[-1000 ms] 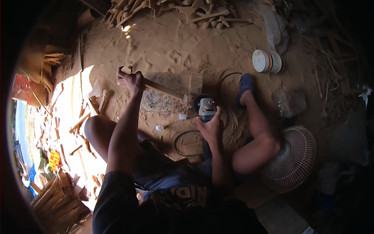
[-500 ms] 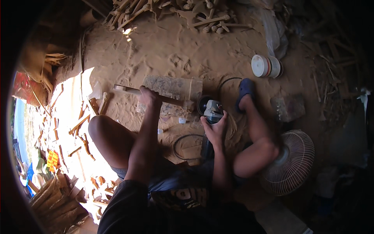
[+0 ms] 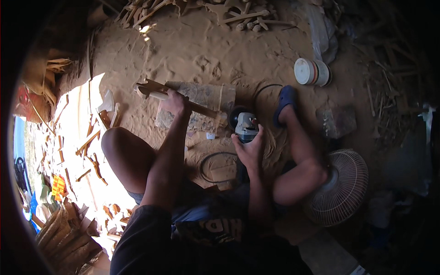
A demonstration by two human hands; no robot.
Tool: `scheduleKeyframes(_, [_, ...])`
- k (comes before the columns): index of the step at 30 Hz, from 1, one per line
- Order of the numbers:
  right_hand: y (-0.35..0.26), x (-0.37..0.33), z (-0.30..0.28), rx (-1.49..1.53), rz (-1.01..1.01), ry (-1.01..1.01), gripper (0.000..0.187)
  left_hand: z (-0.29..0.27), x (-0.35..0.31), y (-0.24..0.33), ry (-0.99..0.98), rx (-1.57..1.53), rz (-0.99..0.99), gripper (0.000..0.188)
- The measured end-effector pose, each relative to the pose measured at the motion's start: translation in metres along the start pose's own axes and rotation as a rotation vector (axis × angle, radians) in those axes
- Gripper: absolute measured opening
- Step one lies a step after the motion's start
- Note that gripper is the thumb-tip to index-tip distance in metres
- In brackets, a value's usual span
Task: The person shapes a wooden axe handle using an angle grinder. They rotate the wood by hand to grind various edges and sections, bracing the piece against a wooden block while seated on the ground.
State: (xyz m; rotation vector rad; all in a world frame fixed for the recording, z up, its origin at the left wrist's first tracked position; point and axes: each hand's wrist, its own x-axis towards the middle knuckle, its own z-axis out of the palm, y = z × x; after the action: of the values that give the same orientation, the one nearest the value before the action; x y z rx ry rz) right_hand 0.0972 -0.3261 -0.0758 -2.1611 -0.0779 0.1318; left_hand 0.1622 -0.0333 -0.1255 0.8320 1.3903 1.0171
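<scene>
left hand (image 3: pixel 177 102) clamps a wooden piece (image 3: pixel 203 110), right hand (image 3: pixel 250 147) a grinder (image 3: pixel 246 123), mid-frame; sand (image 3: pixel 169 52) spreads above the slab's edge (image 3: pixel 206 87); shirt lettering (image 3: pixel 212 227), lower centre.

Wooden workpiece (image 3: pixel 204 110): bare, matt faces. Angle grinder (image 3: pixel 245 122): grey head, metallic look, dull sheen. Work slab (image 3: pixel 204 93): rough, stained, scuffed; material unclear. Bucket (image 3: pixel 304 72): white plastic, smooth. Fan guard (image 3: pixel 343 195): thin wire-like ribs. Clog (image 3: pixel 286 98): blue, matt, moulded, rubber-like. Bag (image 3: pixel 321 36): translucent plastic film, wrinkled. T-shirt (image 3: pixel 140 238): dark matt cloth. Ground (image 3: pixel 176 57): loose, powdery, matt.

Two hands (image 3: pixel 175 103) (image 3: pixel 250 149), one grinder (image 3: pixel 246 127), one fan (image 3: pixel 343 190); one bucket (image 3: pixel 306 72), one clog (image 3: pixel 287 98)
</scene>
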Motion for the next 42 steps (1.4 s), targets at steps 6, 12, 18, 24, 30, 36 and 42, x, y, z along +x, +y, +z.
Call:
scheduleKeyframes(6, [-0.008, -0.008, 0.008, -0.233, 0.057, -0.021, 0.096, -0.007, 0.011, 0.004, -0.11, -0.004, 0.068, 0.021])
scheduleKeyframes(12, [0.022, 0.004, -0.006, 0.037, -0.064, 0.14, 0.094, -0.019, 0.002, 0.014, -0.139, -0.188, -0.196, 0.015])
scheduleKeyframes(18, [-0.014, 0.009, -0.026, 0.192, 0.069, 0.156, 0.09, -0.024, 0.034, 0.067, -1.127, -0.582, -0.024, 0.017])
scheduleKeyframes(24, [-0.02, 0.004, -0.024, 0.2, 0.024, 0.167, 0.088, -0.037, 0.08, 0.057, -0.442, -0.315, -0.071, 0.021])
scheduleKeyframes(30, [-0.013, 0.001, -0.026, 0.276, 0.03, 0.109, 0.084, -0.036, 0.034, 0.014, -0.127, -0.419, -0.231, 0.024])
scheduleKeyframes(36, [-0.013, 0.0, -0.007, 0.087, -0.018, 0.064, 0.08, -0.042, 0.079, -0.025, -0.142, -0.069, -0.039, 0.038])
scheduleKeyframes(42, [-0.009, -0.004, -0.002, -0.119, 0.003, -0.049, 0.1, -0.022, 0.041, -0.01, 0.0, 0.109, 0.002, 0.05])
